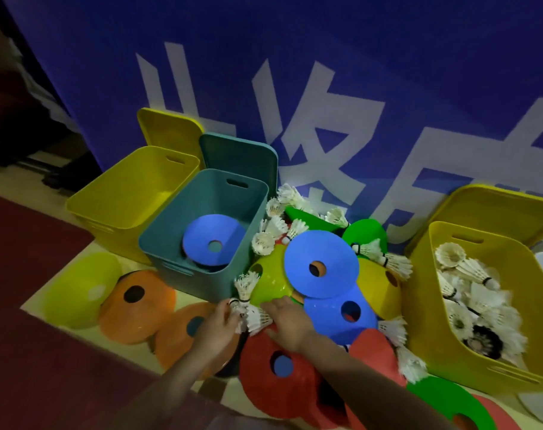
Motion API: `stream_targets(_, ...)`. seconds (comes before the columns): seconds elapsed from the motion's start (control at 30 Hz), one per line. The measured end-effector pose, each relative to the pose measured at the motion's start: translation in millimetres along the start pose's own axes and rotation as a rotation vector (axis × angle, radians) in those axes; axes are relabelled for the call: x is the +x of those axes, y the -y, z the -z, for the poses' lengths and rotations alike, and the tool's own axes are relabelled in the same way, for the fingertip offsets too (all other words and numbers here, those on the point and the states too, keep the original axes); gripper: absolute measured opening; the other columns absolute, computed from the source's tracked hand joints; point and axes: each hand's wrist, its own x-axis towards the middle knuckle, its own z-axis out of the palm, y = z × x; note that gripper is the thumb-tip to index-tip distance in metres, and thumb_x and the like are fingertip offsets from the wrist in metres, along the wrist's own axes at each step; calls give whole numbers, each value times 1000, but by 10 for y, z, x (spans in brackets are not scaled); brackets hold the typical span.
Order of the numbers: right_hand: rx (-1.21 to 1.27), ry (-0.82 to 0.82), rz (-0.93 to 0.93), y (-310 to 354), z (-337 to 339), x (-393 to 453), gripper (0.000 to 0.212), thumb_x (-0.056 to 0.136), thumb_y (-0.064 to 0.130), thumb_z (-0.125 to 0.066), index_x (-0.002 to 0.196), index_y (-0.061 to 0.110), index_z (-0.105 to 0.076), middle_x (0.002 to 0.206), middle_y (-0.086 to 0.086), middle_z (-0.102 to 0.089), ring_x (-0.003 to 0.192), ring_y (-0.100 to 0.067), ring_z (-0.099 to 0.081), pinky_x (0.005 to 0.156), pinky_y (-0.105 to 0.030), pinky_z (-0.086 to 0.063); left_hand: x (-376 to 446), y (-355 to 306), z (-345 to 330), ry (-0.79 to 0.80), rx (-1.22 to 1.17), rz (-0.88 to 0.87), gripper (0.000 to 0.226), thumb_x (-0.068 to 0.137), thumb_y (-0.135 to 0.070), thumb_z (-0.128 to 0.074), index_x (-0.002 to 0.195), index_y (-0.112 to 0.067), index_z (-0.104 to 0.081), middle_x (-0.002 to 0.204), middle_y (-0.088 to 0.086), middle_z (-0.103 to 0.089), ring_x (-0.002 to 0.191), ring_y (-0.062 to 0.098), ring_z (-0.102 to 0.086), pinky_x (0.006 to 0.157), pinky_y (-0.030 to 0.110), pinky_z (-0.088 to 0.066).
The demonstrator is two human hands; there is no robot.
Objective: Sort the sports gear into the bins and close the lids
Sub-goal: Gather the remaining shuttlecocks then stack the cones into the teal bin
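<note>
A heap of coloured disc cones and white shuttlecocks lies on the floor between the bins. My left hand (216, 319) pinches a shuttlecock (244, 288) by its cork end. My right hand (287, 321) rests on a lying shuttlecock (258, 318) beside a yellow-green cone (268, 282). The teal bin (171, 243) holds a blue cone (213, 240). An empty yellow bin (115, 200) stands to its left. Another yellow bin (425, 308) on the right is full of shuttlecocks (475, 302). A big blue cone (321, 263) tops the heap.
A yellow lid (168, 128) and a teal lid (239, 153) lean on the blue banner behind the bins. Orange cones (136, 308) and a yellow-green cone (82, 290) lie at the left, red (279, 367) and green (444, 398) cones in front.
</note>
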Motion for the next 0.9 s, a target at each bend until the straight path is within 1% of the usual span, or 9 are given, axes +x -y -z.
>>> stream_targets(0.03, -46, -5, -3, 19, -17, 8, 58, 85, 37, -63, 137, 17, -47, 127, -13, -52, 120, -33, -44, 93, -43, -43, 28, 12, -16, 17, -21, 22, 44, 98, -37, -44, 138, -18, -42, 128, 5, -58, 113, 23, -57, 82, 34, -47)
stream_targets(0.1, -174, -18, -24, 45, -63, 31, 54, 61, 50, -80, 105, 20, -68, 97, -5, -64, 94, -28, -61, 70, -36, -53, 94, 23, -52, 37, -46, 66, 45, 99, -38, -43, 137, -15, -43, 127, 8, -59, 112, 25, -57, 83, 34, -46)
stream_targets(0.17, -221, -99, -55, 48, -107, 26, 52, 41, 56, -86, 78, 23, -70, 77, 1, -62, 74, -22, -64, 55, -28, -52, 147, -10, -67, 37, -58, 96, 46, 98, -39, -43, 135, -12, -45, 121, 11, -61, 108, 28, -59, 79, 34, -45)
stream_targets(0.2, -217, -140, -64, 37, -126, 10, 50, 42, 55, -86, 77, 21, -69, 77, 0, -61, 74, -22, -63, 55, -29, -52, 176, -26, -76, 35, -74, 107, 47, 97, -40, -46, 134, -10, -45, 121, 12, -61, 108, 29, -58, 80, 34, -45)
stream_targets(0.37, 6, -180, -138, -36, -2, -215, 46, 83, 42, -57, 116, 10, -55, 113, -13, -52, 111, -33, -47, 78, -43, -47, 236, -66, -160, 7, -66, 152, 55, 80, -49, -66, 121, -15, -51, 114, 6, -64, 104, 29, -59, 82, 35, -49)
stream_targets(0.57, 198, -270, -228, -31, 33, -484, 59, 85, 55, -43, 126, 12, -51, 121, -8, -51, 115, -27, -45, 89, -37, -42, 199, -147, -265, -122, -46, 206, 53, 82, -48, -65, 120, -12, -55, 117, 15, -60, 111, 35, -53, 87, 39, -48)
stream_targets(0.73, 314, -310, -263, 0, -1, -582, 51, 89, 47, -54, 129, 16, -49, 121, -5, -50, 117, -20, -42, 91, -29, -38, 137, -253, -216, -109, -101, 187, 53, 79, -20, -70, 127, -10, -51, 122, 15, -55, 110, 31, -50, 80, 33, -43)
stream_targets(0.83, 355, -313, -262, -19, -20, -591, 49, 90, 47, -54, 129, 19, -49, 121, -2, -51, 117, -19, -43, 90, -28, -38, 65, -321, -162, -97, -200, 181, 47, 79, -4, -67, 124, -6, -51, 101, 3, -53, 89, 17, -42, 68, 25, -29)
stream_targets(0.9, 404, -336, -262, -35, 12, -589, 47, 89, 46, -55, 129, 22, -49, 120, 1, -53, 114, -16, -46, 88, -28, -41, 36, -301, -126, -103, -301, 161, 47, 82, -3, -66, 126, -4, -50, 87, -6, -51, 79, 14, -48, 64, 26, -34)
